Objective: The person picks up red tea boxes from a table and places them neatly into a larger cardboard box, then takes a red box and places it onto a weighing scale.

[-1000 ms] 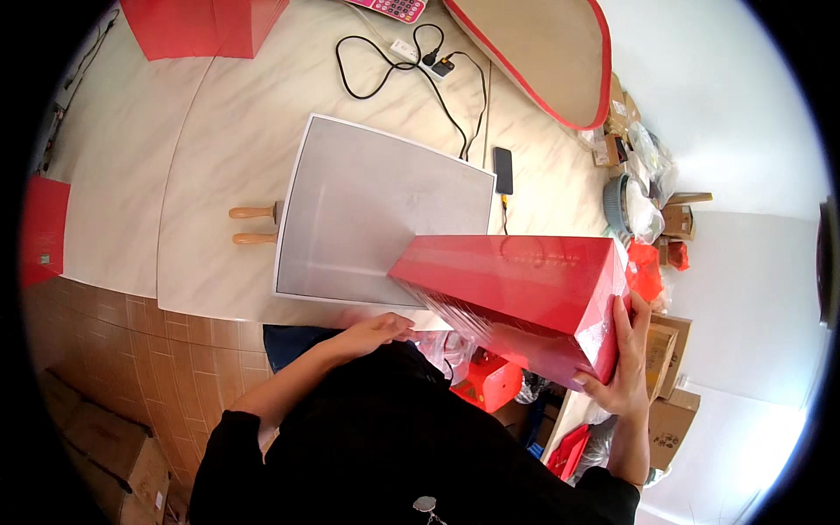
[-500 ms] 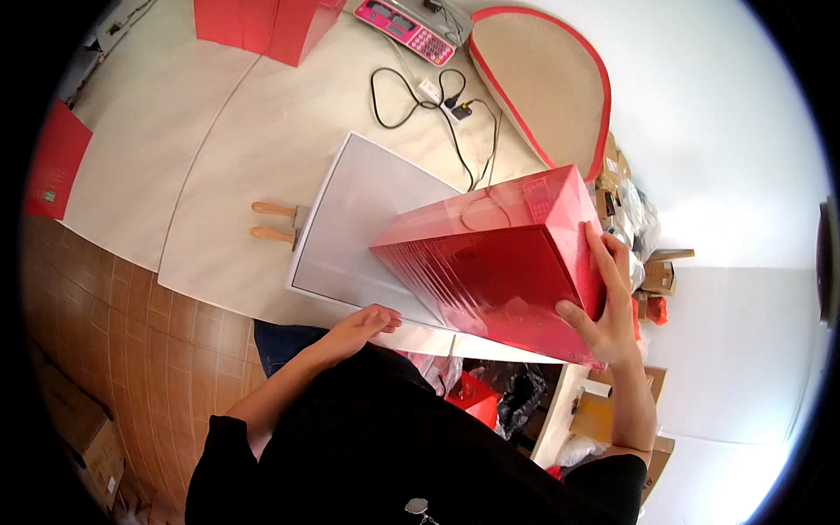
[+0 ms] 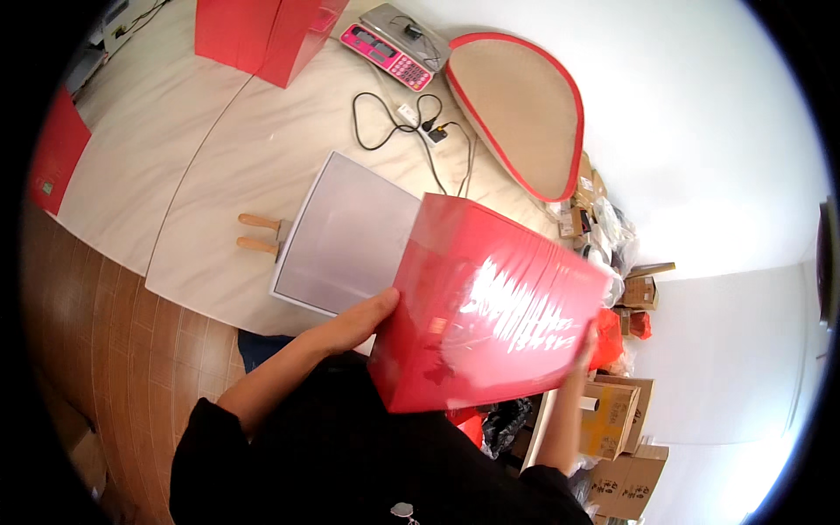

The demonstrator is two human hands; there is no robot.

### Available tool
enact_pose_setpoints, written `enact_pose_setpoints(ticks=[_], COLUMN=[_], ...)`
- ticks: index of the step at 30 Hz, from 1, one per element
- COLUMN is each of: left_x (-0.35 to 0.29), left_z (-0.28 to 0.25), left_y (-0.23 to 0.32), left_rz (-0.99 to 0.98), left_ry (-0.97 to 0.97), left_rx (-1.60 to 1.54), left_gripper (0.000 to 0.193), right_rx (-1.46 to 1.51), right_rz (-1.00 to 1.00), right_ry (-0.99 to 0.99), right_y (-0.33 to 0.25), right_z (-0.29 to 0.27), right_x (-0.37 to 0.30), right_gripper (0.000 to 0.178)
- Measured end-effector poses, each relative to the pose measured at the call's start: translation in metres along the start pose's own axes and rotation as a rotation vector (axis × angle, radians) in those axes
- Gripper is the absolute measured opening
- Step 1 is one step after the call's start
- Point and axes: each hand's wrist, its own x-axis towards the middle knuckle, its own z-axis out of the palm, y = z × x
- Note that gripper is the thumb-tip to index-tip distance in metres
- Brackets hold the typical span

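A large red box [image 3: 507,306] wrapped in shiny clear film is held up tilted between my two hands. My left hand [image 3: 354,322] presses its fingers on the box's left end. At the opposite end my right hand [image 3: 584,346] grips the box, slightly blurred, with some fingers hidden. Under and behind the box lies a flat grey panel with a white rim [image 3: 350,232] on the table. The box covers the panel's right part. Two wooden-handled tools [image 3: 258,233] stick out at the panel's left edge, their metal ends partly hidden.
On the marbled table [image 3: 206,223] stand a red box [image 3: 262,35] at the back and another [image 3: 59,153] at far left. A pink-and-grey scale [image 3: 394,54], black cables [image 3: 398,127] and a red-rimmed beige panel [image 3: 521,114] lie beyond. Cardboard boxes [image 3: 617,420] stand at right.
The red box has been lifted and turned, moving off the grey panel's middle. My left hand has risen from the panel's near edge onto the box; my right hand still holds it.
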Motion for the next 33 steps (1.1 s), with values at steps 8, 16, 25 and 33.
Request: enact_pose_setpoints(ticks=[8,16,25,33], left_x=[0.003,0.007,-0.011,0.009], left_z=[0.063,0.091,0.04,-0.002], left_y=[0.052,0.059,0.01,-0.12], left_rz=[0.146,0.217,0.067,-0.25], left_ry=[-0.191,-0.197,-0.072,-0.127], left_rx=[0.257,0.389,0.491,0.055], left_gripper=[0.076,0.081,0.089,0.073], right_rx=[0.685,0.907,0.344,-0.589], right_rz=[0.563,0.564,0.217,-0.262], right_ry=[-0.096,-0.141,-0.038,-0.41], right_y=[0.138,0.159,0.096,-0.158], right_z=[0.016,0.021,-0.082,0.074], right_x=[-0.097,-0.124,-0.073,-0.092], right_gripper=[0.063,0.061,0.064,0.093])
